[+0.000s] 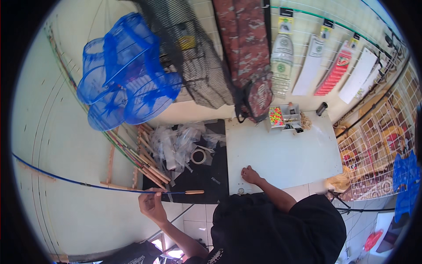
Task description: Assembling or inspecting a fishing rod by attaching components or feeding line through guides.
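Note:
My left hand (151,203) pinches a long thin blue rod (88,185) near its wooden handle end (194,192); the rod runs far to the left in a curve. My right hand (250,175) rests in a loose fist on the near edge of the white table (285,154), next to a small round object (241,191). My dark sleeves and torso fill the lower middle.
A black mat (215,171) holds clear plastic wrappers (176,145) and a tape roll (198,155). Wooden-handled rods (147,163) lean beside it. Blue mesh nets (125,75), a camouflage bag (246,53) and packaged goods hang on the wall. A small parts box (285,116) stands at the table's back.

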`<state>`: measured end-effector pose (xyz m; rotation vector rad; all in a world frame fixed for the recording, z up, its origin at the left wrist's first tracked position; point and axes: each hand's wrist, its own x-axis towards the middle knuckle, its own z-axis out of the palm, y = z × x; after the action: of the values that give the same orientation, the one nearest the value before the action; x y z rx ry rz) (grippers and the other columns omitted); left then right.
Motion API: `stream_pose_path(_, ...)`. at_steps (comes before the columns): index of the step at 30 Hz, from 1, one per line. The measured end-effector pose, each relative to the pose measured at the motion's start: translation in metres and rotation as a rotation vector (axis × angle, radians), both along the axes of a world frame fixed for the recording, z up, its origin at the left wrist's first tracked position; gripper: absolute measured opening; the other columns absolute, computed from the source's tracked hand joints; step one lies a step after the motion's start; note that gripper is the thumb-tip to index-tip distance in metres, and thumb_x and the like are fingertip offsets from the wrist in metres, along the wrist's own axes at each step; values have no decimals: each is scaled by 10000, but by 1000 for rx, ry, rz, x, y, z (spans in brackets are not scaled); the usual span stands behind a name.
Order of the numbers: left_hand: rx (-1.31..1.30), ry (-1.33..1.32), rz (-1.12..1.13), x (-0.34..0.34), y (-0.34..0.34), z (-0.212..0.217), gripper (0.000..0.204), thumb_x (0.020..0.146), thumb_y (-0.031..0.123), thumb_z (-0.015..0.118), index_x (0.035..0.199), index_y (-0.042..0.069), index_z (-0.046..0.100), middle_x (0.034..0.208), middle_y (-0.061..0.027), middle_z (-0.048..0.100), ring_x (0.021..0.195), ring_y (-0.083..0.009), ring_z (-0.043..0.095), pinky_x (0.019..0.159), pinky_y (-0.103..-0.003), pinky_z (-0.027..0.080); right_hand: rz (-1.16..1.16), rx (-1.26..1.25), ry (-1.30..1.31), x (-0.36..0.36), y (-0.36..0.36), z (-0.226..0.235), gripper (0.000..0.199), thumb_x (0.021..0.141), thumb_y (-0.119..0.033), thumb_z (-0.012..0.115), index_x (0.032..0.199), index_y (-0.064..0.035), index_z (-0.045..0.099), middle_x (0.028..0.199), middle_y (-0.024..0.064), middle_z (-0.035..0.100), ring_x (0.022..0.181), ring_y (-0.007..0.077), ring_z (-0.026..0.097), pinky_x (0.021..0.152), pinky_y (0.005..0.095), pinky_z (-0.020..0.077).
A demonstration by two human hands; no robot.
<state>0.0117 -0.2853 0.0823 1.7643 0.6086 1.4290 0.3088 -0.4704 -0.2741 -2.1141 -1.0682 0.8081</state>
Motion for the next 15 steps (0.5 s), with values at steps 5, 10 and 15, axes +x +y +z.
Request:
stream_pose_path(5,-70,14,-343,61,-38,11,245,854,-119,598,1039,-4,488,896,-182,639,763,-281,685,718,-364,579,110,86,65,5,-39,1,213,826,-186,624,1023,-110,598,1022,191,508,916,354,598,848,426,505)
stream_pose_path(10,-185,16,-592,144,-83,4,254,864,-165,555,1056,-24,468,899,-185,631,847,-282,686,759,-356,571,-86,96,217,41,-96,6,188,825,-155,606,995,-83,641,932,166,611,886,280,619,813,391,509)
stream_pose_path(15,-205,198,-766,222,-127,-17,294,885,-120,577,1134,-32,449,910,-144,625,893,-241,683,800,-339,572,-378,132,113,85,-161,3,181,820,-119,578,980,-81,654,861,127,659,786,247,639,727,358,513)
